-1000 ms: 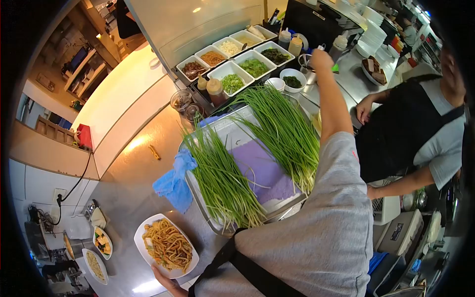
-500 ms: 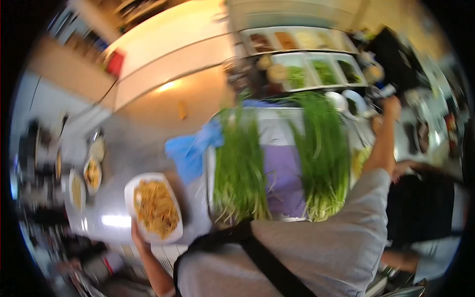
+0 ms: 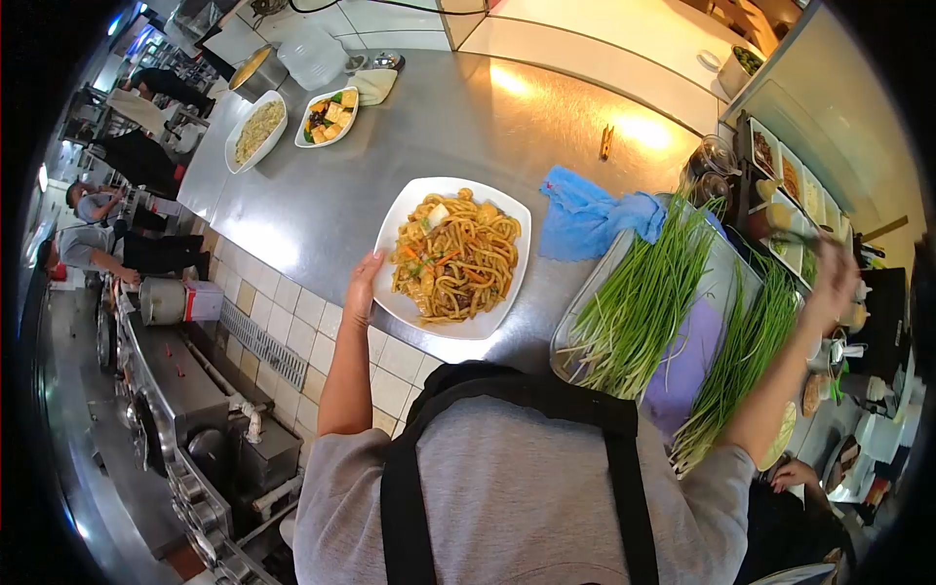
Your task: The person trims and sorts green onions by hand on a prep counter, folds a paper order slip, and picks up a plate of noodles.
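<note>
My left hand (image 3: 363,290) grips the left rim of a white square bowl (image 3: 519,283). Thick brown noodles (image 3: 458,258) with bits of carrot and vegetable fill it. The bowl is at the front edge of the steel counter, and some of my fingers are hidden by its rim. My right hand (image 3: 832,283) is raised at the right, over the green stalks and near the topping trays. Motion smears its fingers, and a thin dark blurred thing (image 3: 780,232) extends from it. Long green stalks (image 3: 648,302) lie in two bunches on a metal tray (image 3: 565,336) with purple sheeting.
A blue cloth (image 3: 590,219) lies beside the tray. Farther back are a tofu dish (image 3: 329,117), a rice dish (image 3: 257,135) and a pot (image 3: 257,73). A clothes peg (image 3: 606,143) is on the steel counter (image 3: 419,117). Other people (image 3: 107,249) stand at the left; another person's hand (image 3: 795,475) shows lower right.
My view has swung left, so the counter and bowl appear nearer the middle. My right hand has drawn back from the containers at the right. The left hand stays on the bowl.
</note>
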